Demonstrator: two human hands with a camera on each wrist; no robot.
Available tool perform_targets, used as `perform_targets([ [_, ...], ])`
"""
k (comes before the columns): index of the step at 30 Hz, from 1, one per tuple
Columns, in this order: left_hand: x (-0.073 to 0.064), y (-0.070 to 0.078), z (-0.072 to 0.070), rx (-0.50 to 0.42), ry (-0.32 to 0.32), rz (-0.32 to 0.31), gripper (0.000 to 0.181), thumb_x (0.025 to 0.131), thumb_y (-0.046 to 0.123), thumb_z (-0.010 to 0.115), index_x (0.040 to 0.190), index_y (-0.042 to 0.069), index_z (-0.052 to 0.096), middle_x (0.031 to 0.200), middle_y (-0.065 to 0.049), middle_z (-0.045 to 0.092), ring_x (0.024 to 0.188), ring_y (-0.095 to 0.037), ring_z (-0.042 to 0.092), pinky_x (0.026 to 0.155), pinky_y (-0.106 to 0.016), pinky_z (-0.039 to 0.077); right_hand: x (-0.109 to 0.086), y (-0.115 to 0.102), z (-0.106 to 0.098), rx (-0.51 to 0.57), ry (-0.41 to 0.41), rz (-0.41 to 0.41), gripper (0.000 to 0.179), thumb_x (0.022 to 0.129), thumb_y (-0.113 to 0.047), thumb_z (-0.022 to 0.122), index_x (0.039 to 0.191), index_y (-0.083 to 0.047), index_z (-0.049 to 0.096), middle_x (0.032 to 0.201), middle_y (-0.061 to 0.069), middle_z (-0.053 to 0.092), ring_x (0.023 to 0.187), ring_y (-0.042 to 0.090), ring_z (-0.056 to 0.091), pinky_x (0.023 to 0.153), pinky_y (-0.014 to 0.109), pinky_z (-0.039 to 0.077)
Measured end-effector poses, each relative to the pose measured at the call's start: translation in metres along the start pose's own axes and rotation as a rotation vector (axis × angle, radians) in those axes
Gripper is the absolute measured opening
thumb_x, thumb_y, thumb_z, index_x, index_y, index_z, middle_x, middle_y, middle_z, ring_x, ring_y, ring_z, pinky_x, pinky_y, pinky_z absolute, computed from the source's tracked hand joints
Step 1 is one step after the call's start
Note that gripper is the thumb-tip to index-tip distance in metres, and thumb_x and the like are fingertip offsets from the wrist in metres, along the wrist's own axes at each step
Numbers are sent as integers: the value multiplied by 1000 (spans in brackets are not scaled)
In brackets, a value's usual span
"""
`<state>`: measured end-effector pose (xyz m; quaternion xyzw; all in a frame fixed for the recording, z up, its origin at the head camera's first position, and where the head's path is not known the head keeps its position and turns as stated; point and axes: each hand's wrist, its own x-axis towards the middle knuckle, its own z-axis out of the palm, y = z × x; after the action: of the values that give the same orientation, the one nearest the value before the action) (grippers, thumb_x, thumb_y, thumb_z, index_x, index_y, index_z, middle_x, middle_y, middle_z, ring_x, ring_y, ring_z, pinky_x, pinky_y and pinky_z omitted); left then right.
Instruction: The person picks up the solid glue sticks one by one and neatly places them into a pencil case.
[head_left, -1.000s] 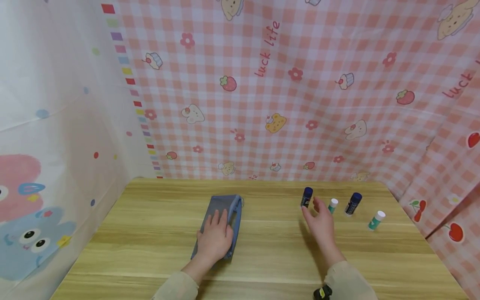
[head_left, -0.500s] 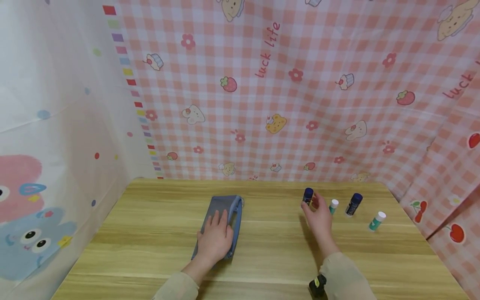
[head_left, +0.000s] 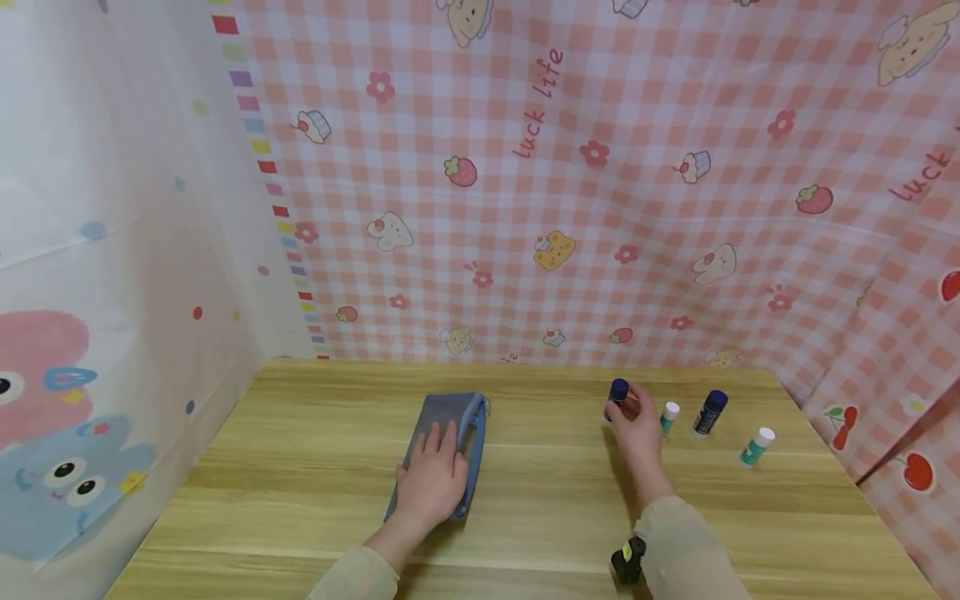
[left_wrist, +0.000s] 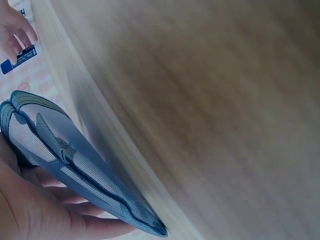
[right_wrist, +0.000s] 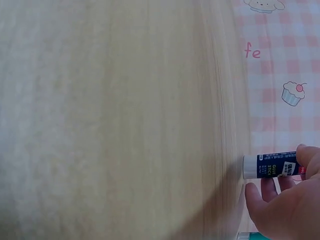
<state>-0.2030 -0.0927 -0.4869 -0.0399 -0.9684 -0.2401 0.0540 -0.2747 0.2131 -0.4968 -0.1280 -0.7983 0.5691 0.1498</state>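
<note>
My left hand (head_left: 429,483) rests with straight, slightly spread fingers on a blue-grey mesh zip pouch (head_left: 444,408) lying on the table. In the left wrist view the pouch (left_wrist: 75,155) shows its zip and fabric pull tab. At the back right, my right hand (head_left: 639,429) pinches an upright navy glue stick (head_left: 618,389) between thumb and fingers. The right wrist view shows the label of this glue stick (right_wrist: 272,166) and its white base close to the tabletop. Just right of that hand stands a small green glue stick with a white cap (head_left: 670,412), partly hidden.
Farther right on the wooden table (head_left: 540,500) stand another navy glue stick (head_left: 710,414) and a second green one with a white cap (head_left: 757,447). A checked pink cloth (head_left: 525,192) hangs behind the table. A black device (head_left: 628,560) sits at the right wrist.
My right hand has moved in to the navy glue stick, and its thumb and fingers have closed on it. The left hand stays on the pouch.
</note>
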Motion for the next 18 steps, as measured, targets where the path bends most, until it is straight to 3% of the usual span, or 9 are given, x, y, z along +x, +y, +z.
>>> perform_targets([
  [6, 1, -1, 2, 2, -10, -12, 52, 100, 26, 40, 148, 7, 46, 152, -23, 39, 137, -48, 35, 92, -81, 27, -1, 0, 2, 7, 28, -14, 43, 96, -4, 61, 135, 7, 47, 129, 32, 53, 121, 42, 52, 102, 48, 43],
  [18, 3, -1, 1, 0, -22, -31, 54, 100, 28, 38, 149, 8, 44, 153, -22, 38, 139, -47, 33, 94, -81, 26, -12, -1, 8, 35, 3, 24, 43, 98, -11, 61, 136, 6, 47, 129, 29, 54, 120, 39, 52, 102, 46, 43],
])
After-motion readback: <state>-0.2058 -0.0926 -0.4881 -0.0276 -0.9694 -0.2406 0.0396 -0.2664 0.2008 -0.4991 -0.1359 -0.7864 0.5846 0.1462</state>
